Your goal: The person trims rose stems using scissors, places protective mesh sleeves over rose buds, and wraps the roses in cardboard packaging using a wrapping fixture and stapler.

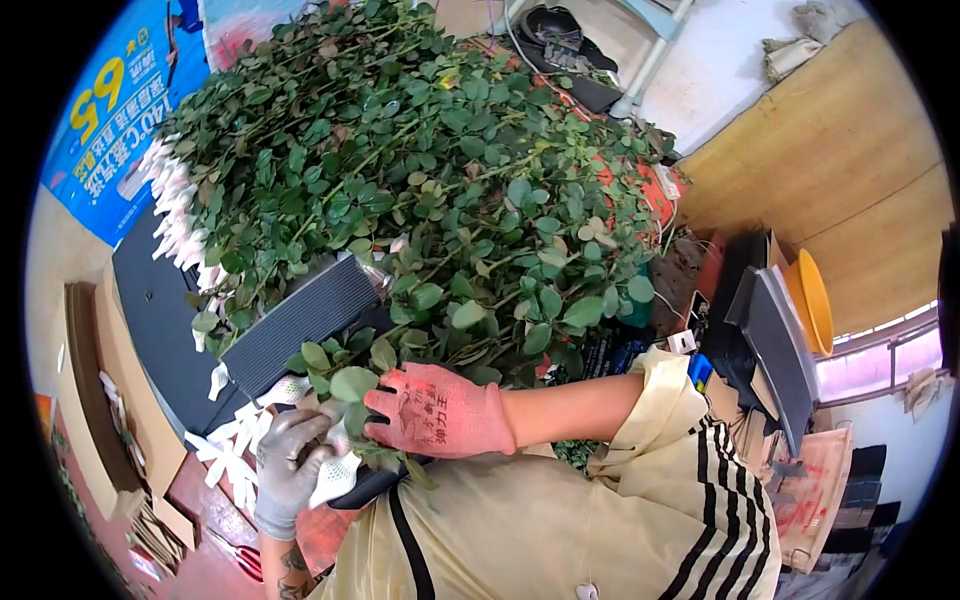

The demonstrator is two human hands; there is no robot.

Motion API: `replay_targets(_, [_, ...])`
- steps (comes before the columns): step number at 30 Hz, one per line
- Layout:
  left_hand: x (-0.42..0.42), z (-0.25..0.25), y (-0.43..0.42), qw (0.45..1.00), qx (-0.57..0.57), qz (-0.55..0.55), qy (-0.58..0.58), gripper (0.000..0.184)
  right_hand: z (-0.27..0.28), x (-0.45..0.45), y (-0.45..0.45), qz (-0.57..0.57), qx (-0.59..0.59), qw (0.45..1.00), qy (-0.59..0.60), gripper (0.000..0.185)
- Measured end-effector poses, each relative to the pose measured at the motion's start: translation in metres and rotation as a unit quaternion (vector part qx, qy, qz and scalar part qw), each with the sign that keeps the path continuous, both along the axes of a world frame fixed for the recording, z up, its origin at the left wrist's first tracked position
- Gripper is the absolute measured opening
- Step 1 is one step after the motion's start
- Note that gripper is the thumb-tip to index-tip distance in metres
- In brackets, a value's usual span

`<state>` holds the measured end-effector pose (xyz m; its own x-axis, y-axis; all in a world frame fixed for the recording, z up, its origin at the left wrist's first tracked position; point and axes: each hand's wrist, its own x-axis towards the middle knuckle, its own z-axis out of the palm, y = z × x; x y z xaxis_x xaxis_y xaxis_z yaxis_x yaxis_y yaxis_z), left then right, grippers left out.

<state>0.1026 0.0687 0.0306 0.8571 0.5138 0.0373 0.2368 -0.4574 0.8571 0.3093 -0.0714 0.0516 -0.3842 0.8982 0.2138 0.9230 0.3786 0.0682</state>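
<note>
My right hand [435,410], in a pink glove with black print, closes on leafy rose stems [352,385] in front of my body. My left hand [290,455], in a grey glove, has curled fingers beside the stems' netted heads. One white netted flower head [335,480] hangs against its fingertips, and another netted head [284,390] lies just above it. The left fingers partly hide what they grip. White net sleeves [235,450] lie in a loose pile beside my left hand.
A big heap of leafy stems [420,190] covers the bench, with white-netted heads [175,215] along its left edge. A dark ridged board [300,325] stands near my hands. Red-handled scissors [240,555] lie low left. A yellow basin [808,300] and cardboard stand at right.
</note>
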Motion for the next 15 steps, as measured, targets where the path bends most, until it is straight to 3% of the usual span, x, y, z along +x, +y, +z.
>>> replay_targets(1, [0.001,0.0,-0.001,0.998,-0.018,-0.001,0.056,0.031,0.007,0.001,-0.002,0.01,-0.012,0.997,0.072,0.021])
replay_targets(2, [0.008,0.0,-0.002,0.988,0.148,-0.031,0.017,0.034,0.013,0.002,-0.003,0.005,-0.009,0.998,0.068,0.021])
replay_targets(4, [0.018,0.009,-0.008,0.973,0.219,-0.062,0.038,0.046,0.021,0.002,-0.005,-0.01,-0.141,0.99,-0.02,0.039])
replay_targets(6, [0.029,0.015,-0.016,0.952,0.294,-0.085,-0.001,0.057,0.023,0.004,-0.01,0.003,-0.112,0.993,0.025,0.039])
replay_targets(7, [0.032,0.017,-0.019,0.956,0.281,-0.078,-0.018,0.053,0.024,0.005,-0.013,0.019,-0.086,0.993,0.075,0.038])
replay_targets(9, [0.039,0.034,-0.026,0.985,0.138,-0.092,-0.057,0.048,0.028,0.005,-0.016,0.017,-0.089,0.994,0.056,0.038])
replay_targets(10, [0.044,0.027,-0.017,0.975,0.142,-0.16,0.055,0.043,0.032,0.005,-0.015,0.024,-0.041,0.997,0.068,0.036])
replay_targets(11, [0.042,0.026,-0.018,0.975,0.144,-0.162,0.053,0.043,0.038,0.004,-0.014,0.033,0.005,0.996,0.082,0.035])
replay_targets(12, [0.042,0.028,-0.021,0.975,0.151,-0.132,0.094,0.043,0.046,0.007,-0.017,-0.001,-0.152,0.983,0.097,0.035])
replay_targets(13, [0.041,0.029,-0.024,0.973,0.158,-0.101,0.132,0.044,0.06,0.015,-0.02,-0.004,-0.151,0.984,0.095,0.035])
replay_targets(14, [0.044,0.018,-0.019,0.956,0.255,-0.139,0.044,0.032,0.073,0.025,-0.03,-0.06,-0.123,0.986,0.093,0.036])
replay_targets(15, [0.04,0.017,-0.021,0.956,0.229,-0.137,0.124,0.023,0.085,0.037,-0.04,-0.116,-0.093,0.985,0.09,0.037])
